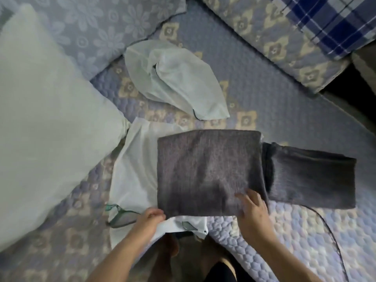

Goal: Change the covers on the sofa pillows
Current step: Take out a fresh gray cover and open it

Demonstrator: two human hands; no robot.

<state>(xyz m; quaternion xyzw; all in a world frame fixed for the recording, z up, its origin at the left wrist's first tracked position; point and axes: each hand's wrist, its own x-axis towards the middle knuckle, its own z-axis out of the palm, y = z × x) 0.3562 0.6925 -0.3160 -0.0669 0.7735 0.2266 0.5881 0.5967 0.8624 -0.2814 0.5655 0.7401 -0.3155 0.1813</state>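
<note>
— Nearest me, left hand pinches the grey cover corner; right hand lies flat on it.
— Underneath?
— White fabric, mostly hidden. Cover looks knitted, rectangular, on the quilt.

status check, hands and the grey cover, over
Left hand pinching grey cover at near corner. Right hand flat on it. Cover lies on white cover. Nothing blocking.

Matt grey knitted cloth cover
</note>
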